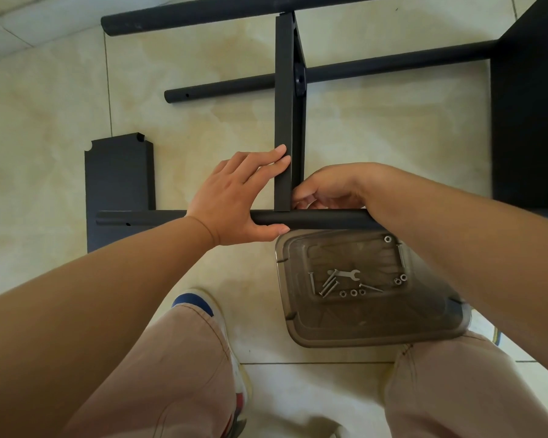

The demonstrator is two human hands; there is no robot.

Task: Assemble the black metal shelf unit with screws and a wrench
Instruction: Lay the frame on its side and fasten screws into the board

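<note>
A person crouched over a pale tiled floor (60,99), seen from above. A black shelf panel (284,121) stood on its edge, running from a near tube (314,218) to a far tube (203,14). The left hand (234,200) steadied the joint: its straight fingers (276,161) lay flat against the panel's left face, and the thumb pressed the near side of the near tube. The right hand (329,191) sat just right of the panel at the same joint, its fingers curled together, pinching something too small to make out. A third tube (377,64) crossed the panel farther away. Another flat panel (119,178) lay on the floor at the left. Near the right knee, a clear tub (377,330) held a small wrench (345,274), several screws (328,284) and nuts (353,292).
</note>
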